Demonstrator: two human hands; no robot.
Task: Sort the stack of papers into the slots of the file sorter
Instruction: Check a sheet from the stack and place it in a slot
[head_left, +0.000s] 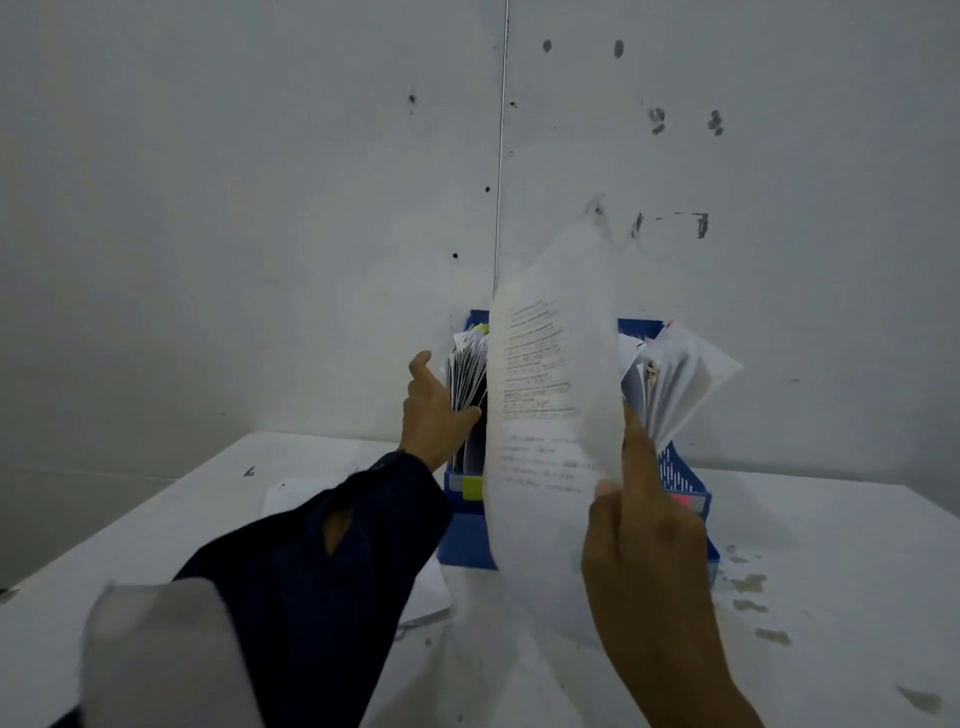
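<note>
1. The right hand (641, 540) held a single printed sheet (545, 415) upright, thumb on the near face and index finger stretched up along its right edge. The sheet stood just in front of the blue file sorter (467, 540), hiding its middle.

2. The left hand (434, 415), in a dark sleeve (322, 561), reached into the sorter's left slot, thumb raised and fingers pressed against the papers already filed (467, 369), seemingly parting them. It did not appear to grip anything.

3. More papers (675, 384) fanned out of the right slot. The sorter stood at the far side of the white surface (156, 519), against the wall. A few loose sheets (431, 592) lay flat on the surface by the left arm.

4. The sheet looked very light and limp: its top bowed and blurred. Held only near the lower right edge, it would likely flop. It seemed easy to crease or snag on the filed papers.

5. A pinch lower along one long edge, leading with the bottom edge, would probably steer it best into the opened gap.
</note>
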